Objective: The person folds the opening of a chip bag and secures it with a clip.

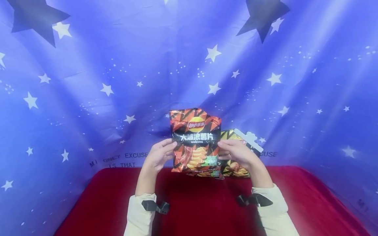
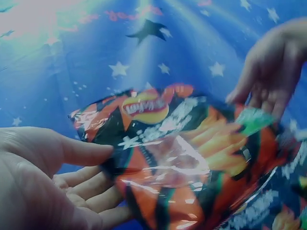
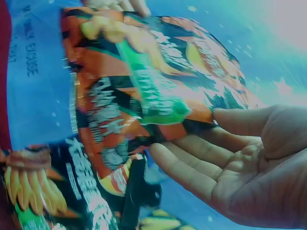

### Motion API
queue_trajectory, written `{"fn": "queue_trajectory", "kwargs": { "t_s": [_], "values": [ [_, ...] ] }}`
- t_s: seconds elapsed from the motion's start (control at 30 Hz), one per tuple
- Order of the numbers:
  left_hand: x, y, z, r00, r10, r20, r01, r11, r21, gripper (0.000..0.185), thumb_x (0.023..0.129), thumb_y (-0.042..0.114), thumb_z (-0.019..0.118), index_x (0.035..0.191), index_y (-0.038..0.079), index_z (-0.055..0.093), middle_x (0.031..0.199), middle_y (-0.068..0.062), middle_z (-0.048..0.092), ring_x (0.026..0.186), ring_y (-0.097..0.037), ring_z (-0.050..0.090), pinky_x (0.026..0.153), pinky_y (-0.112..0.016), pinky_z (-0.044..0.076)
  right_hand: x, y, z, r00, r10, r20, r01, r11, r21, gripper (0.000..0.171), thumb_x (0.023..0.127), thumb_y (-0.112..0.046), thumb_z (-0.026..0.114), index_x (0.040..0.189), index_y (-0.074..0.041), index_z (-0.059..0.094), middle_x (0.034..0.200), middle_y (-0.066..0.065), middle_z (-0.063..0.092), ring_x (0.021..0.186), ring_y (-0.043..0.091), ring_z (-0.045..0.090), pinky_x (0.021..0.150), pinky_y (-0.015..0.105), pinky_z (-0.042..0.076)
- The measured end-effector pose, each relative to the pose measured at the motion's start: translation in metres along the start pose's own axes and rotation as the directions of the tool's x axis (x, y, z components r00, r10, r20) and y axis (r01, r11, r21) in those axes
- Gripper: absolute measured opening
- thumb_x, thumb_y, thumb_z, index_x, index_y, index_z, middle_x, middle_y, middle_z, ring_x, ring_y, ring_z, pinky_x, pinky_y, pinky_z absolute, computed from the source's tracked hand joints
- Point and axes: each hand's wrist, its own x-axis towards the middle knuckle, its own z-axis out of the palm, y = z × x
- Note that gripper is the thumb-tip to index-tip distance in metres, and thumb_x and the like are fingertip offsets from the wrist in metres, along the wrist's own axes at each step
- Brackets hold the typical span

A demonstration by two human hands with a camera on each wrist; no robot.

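Observation:
An orange and black bag of Lay's potato chips [image 1: 196,139] is held upright, its printed front facing the head camera. My left hand [image 1: 159,154] pinches its left edge between thumb and fingers. At the opposite edge, my right hand [image 1: 237,152] grips it the same way, with the thumb [image 3: 240,120] on the front and fingers behind. Both wrist views show the glossy bag [image 2: 177,158] tilted and slightly blurred between the hands. Behind it, a second orange and black chip bag [image 3: 53,187] is mostly hidden in the head view.
Farther right stands a gold and black chip bag [image 1: 236,168], partly covered by my right hand. A pale piece with a knobbed edge [image 1: 251,139] shows at its top. Red cloth [image 1: 189,203] covers the table, and a blue star-printed curtain [image 1: 165,65] hangs behind.

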Motion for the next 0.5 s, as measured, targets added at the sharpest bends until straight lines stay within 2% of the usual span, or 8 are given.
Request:
{"fn": "queue_trajectory", "kwargs": {
  "t_s": [0.13,0.23,0.33,0.5],
  "values": [
    [0.000,-0.011,0.000,0.998,0.010,0.067,-0.015,0.997,0.079,0.040,0.097,0.003,0.059,0.132,-0.016,0.053,0.088,0.008,0.073,0.082,-0.009,0.070,0.081,-0.029,0.057,-0.009,0.015,-0.009,0.998,-0.029,0.059,0.028,0.999,0.018,0.028,0.106,-0.015,0.051,0.118,0.007,0.065,0.103,0.002,0.074,0.096,0.016,0.073,0.093,0.040,0.059],
    [0.002,-0.020,-0.001,0.990,0.002,0.138,-0.013,0.997,0.080,0.040,0.097,0.002,0.059,0.131,-0.017,0.053,0.090,0.007,0.074,0.083,-0.009,0.070,0.080,-0.029,0.058,-0.014,0.025,-0.014,0.995,-0.047,0.086,0.043,0.998,0.043,0.022,0.106,-0.014,0.053,0.111,0.000,0.068,0.098,-0.005,0.074,0.093,0.011,0.073,0.091,0.038,0.060],
    [0.003,-0.029,-0.004,0.981,-0.022,0.193,0.004,0.996,0.091,0.039,0.096,0.001,0.060,0.131,-0.017,0.053,0.090,0.007,0.075,0.084,-0.009,0.071,0.081,-0.029,0.059,-0.018,0.035,-0.017,0.994,-0.050,0.098,0.045,0.998,0.052,0.018,0.105,-0.014,0.054,0.103,-0.006,0.069,0.097,-0.005,0.073,0.092,0.011,0.074,0.090,0.037,0.061],
    [0.005,-0.040,-0.011,0.962,-0.069,0.263,0.029,0.988,0.153,0.043,0.096,0.001,0.063,0.134,-0.016,0.052,0.098,0.003,0.077,0.088,-0.008,0.073,0.085,-0.031,0.061,-0.019,0.047,-0.021,0.993,-0.026,0.118,0.021,0.999,0.045,0.018,0.104,-0.016,0.057,0.107,-0.007,0.072,0.101,-0.005,0.074,0.093,0.014,0.075,0.090,0.042,0.060]
  ]
}}
